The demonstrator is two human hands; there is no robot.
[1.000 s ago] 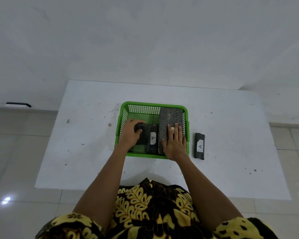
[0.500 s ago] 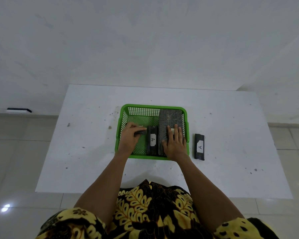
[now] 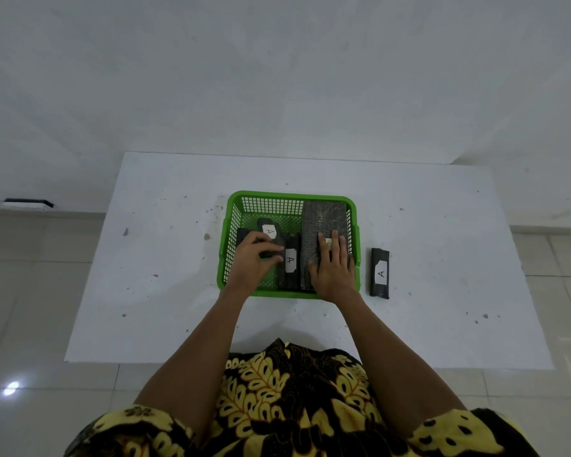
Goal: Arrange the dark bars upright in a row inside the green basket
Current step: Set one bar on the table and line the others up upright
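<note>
The green basket (image 3: 267, 196) sits mid-table. Inside it, a block of dark bars (image 3: 323, 219) fills the right side, and my right hand (image 3: 332, 268) lies flat on top of it. Just left of the block stands one dark bar (image 3: 290, 262) with a white "A" label. My left hand (image 3: 256, 258) grips another labelled dark bar (image 3: 271, 230), held tilted in the basket's left part. One more dark bar (image 3: 380, 273) with an "A" label lies flat on the table, right of the basket.
The white table (image 3: 145, 275) has small dark specks and its front edge is close to my body. A tiled floor surrounds it. A small black object (image 3: 28, 202) lies on a ledge at far left.
My left hand has lifted and turned its bar, so its "A" label now faces up behind the fingers. My right hand stays flat on the block.
</note>
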